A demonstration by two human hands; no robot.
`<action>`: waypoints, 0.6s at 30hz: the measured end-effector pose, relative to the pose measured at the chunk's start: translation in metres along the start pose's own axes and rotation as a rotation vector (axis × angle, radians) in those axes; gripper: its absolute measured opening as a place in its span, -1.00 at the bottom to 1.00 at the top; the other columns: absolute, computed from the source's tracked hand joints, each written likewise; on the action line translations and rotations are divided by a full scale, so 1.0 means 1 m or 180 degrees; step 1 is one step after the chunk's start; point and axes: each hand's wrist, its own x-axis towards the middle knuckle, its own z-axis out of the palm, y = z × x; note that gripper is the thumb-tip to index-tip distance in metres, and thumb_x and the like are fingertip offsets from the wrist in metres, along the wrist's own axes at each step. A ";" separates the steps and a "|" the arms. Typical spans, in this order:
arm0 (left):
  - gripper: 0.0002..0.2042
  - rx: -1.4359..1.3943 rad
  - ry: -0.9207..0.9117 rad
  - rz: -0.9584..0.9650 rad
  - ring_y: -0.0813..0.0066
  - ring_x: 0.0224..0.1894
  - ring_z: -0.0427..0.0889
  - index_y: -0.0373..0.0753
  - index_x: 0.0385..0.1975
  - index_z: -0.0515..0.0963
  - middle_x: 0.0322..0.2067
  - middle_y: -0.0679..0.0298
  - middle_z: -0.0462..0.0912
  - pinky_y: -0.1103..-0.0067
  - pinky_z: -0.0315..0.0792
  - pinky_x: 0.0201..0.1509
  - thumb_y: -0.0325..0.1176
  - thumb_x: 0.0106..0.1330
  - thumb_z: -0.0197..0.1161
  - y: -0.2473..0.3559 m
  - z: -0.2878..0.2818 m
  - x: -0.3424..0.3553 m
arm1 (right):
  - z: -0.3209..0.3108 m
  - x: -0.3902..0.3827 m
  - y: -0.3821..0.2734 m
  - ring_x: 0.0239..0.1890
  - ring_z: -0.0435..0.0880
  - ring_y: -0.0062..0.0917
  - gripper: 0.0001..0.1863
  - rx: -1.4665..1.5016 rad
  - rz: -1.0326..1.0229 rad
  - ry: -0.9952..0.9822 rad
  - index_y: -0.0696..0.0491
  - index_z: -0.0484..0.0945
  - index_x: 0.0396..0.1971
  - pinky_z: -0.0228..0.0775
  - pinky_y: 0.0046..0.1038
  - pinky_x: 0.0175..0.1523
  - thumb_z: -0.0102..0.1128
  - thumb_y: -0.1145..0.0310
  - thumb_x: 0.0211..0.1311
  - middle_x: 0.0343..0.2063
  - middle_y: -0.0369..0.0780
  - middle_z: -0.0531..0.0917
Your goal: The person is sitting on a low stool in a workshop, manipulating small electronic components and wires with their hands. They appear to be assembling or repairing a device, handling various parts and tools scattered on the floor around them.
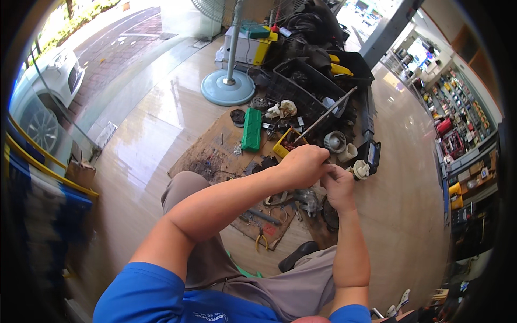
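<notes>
My left hand (304,166) and my right hand (340,187) meet in front of me, above the clutter on the floor. Both have their fingers closed and pinched together at one spot. Whatever is between the fingertips is small, dark and mostly covered by them, so its kind does not show. Just past my left hand lies a yellow open tray (281,149) with small parts in it, and a thin rod (326,114) slants up from there. Near my right hand are a cream plastic part (361,169) and a round grey blower wheel (335,141).
A stained cardboard sheet (196,148) under the parts bears a green case (251,129) and yellow-handled pliers (262,241). Farther off stand a black crate (285,89) and a fan's round blue base (227,89). Stocked shelves (463,107) line the right.
</notes>
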 end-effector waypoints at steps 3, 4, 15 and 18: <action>-0.73 -0.0139 -0.0084 -0.0061 -0.13 -0.24 0.62 -0.33 -0.46 0.54 -0.43 -0.06 0.63 0.17 0.48 -0.15 -0.21 0.29 0.25 -0.002 -0.002 0.000 | -0.002 0.001 -0.005 -0.40 0.52 -0.78 -0.90 0.0363 0.0357 -0.0249 0.22 0.64 -0.24 0.36 -0.68 -0.28 0.15 0.58 0.34 -0.42 -0.35 0.66; -0.74 -0.0198 -0.0122 -0.0064 -0.13 -0.23 0.63 -0.34 -0.46 0.55 -0.42 -0.07 0.63 0.17 0.49 -0.14 -0.23 0.28 0.25 -0.002 -0.003 -0.001 | -0.002 0.001 -0.007 -0.42 0.52 -0.78 -0.90 0.0383 0.0315 -0.0354 0.21 0.63 -0.23 0.35 -0.69 -0.29 0.15 0.55 0.35 -0.41 -0.33 0.67; -0.74 -0.2311 -0.0457 -0.0087 0.47 -0.40 0.56 -0.41 -0.26 0.60 -0.49 0.13 0.63 0.46 0.47 -0.25 -0.26 0.39 0.24 -0.017 -0.016 0.005 | -0.002 0.002 0.005 -0.57 0.40 -0.76 -0.73 0.1750 0.0065 -0.0740 0.14 0.57 -0.16 0.18 -0.69 -0.54 0.29 0.25 0.33 -0.46 -0.38 0.55; -0.76 -0.2525 -0.0655 -0.0165 0.61 -0.38 0.51 -0.37 -0.20 0.59 -0.47 0.32 0.60 0.55 0.44 -0.27 -0.28 0.44 0.18 -0.021 -0.013 0.008 | -0.009 0.006 0.007 -0.57 0.38 -0.77 -0.72 0.1842 0.0135 -0.0928 0.14 0.57 -0.14 0.16 -0.71 -0.53 0.30 0.24 0.32 -0.46 -0.40 0.54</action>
